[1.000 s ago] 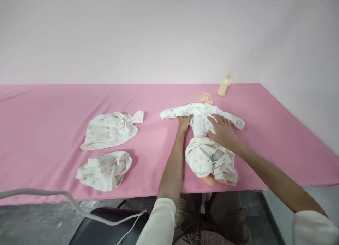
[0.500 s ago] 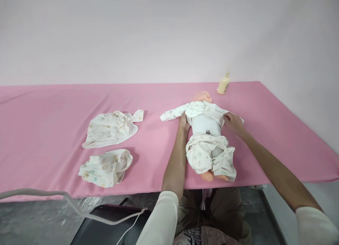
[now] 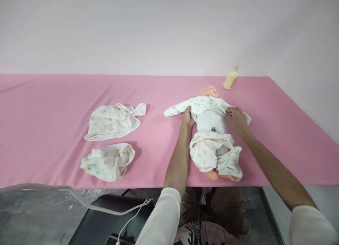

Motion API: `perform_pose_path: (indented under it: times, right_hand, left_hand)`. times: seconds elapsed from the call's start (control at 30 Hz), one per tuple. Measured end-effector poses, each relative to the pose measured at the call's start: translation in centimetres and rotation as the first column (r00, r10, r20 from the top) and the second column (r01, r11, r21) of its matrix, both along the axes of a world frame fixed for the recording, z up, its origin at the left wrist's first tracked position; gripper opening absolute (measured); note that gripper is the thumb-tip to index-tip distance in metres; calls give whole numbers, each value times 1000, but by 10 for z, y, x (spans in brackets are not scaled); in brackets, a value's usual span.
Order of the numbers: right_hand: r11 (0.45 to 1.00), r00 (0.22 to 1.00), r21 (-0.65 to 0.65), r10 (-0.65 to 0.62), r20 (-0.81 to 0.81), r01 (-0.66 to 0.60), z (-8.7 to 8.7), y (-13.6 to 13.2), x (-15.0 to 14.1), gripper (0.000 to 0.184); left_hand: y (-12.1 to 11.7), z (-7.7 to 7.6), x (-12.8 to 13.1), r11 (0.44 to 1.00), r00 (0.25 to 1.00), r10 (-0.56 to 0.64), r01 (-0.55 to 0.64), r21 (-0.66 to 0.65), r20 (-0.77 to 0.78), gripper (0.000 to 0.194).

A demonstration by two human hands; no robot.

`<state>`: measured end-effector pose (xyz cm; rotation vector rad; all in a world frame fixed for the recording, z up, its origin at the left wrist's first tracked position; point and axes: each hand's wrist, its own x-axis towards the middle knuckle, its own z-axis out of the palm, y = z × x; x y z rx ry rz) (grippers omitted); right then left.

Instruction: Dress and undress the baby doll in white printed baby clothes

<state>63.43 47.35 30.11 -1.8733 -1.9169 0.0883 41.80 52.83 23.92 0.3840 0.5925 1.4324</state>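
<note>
A baby doll (image 3: 213, 121) lies on its back on a pink-covered table (image 3: 159, 167), its head toward the wall. Its white printed shirt (image 3: 209, 103) is bunched up at the chest, baring the pale torso. Printed pants (image 3: 205, 151) sit loosely around its legs, with the feet showing below. My left hand (image 3: 188, 118) is at the doll's side under the shirt's edge, its fingers partly hidden. On the other side, my right hand (image 3: 235, 118) is closed in a pinch on the shirt near the sleeve.
Two crumpled printed baby garments, an upper one (image 3: 112, 122) and a lower one (image 3: 108, 162), lie at the left. A lotion bottle (image 3: 231, 78) stands near the wall. Below the table edge are a black chair (image 3: 92, 223) and a grey cable (image 3: 79, 201).
The whole view has shifted a little, so the table sits slightly higher and things lie further right. Both hands stay by the shirt; the right fingers have moved slightly along its edge.
</note>
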Motion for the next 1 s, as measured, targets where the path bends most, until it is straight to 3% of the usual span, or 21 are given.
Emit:
perform_pose_path:
  times: [0.07,0.13,0.2,0.3,0.43,0.53,0.63,0.7,0.77,0.83,0.93,1.0]
  right_hand:
    - [996,996,76,41,-77,-36,14,-25,-8,31]
    - [970,964,-58,224,-143,-234,28,-47,-20,31]
    - [861,915,-316,347,-205,-398,38,-59,-32,29]
    - [677,883,-568,384,-271,-468,48,-57,-42,23]
    - [549,831,-633,452,-325,-546,54,-45,-54,31]
    - [523,780,-608,558,-285,-597,57,-39,-71,42]
    - [584,762,-525,608,-222,-619,60,-30,-87,41]
    - [701,815,-439,559,-150,-562,60,-18,-91,35]
    - [839,894,-335,446,-26,-429,58,-4,-89,28]
    - [934,940,-198,322,112,-296,52,10,-82,23]
    - [980,961,-23,197,195,-196,43,26,-71,24]
    - [993,987,37,111,120,-117,39,29,-67,26]
  left_hand:
    - [2,-2,0,1000,1000,-7,7,-5,18,14]
    - [3,-4,0,1000,1000,0,0,-13,17,11]
    - [4,-6,0,1000,1000,18,-18,-14,9,10]
    - [3,-5,0,1000,1000,25,-25,-18,15,7]
    - [1,-2,0,999,996,18,-14,-40,91,8]
    - [0,-2,-1,999,990,28,-24,-31,139,11]
    - [1,-1,-3,998,987,29,-21,-52,155,13]
    - [1,0,-4,996,987,8,7,-93,158,12]
    - [1,1,-5,991,988,-4,25,-131,156,11]
    - [0,2,-5,991,989,4,16,-133,146,11]
    - [-2,2,-5,994,991,7,7,-105,136,14]
    - [-2,1,-5,994,990,10,5,-111,141,15]
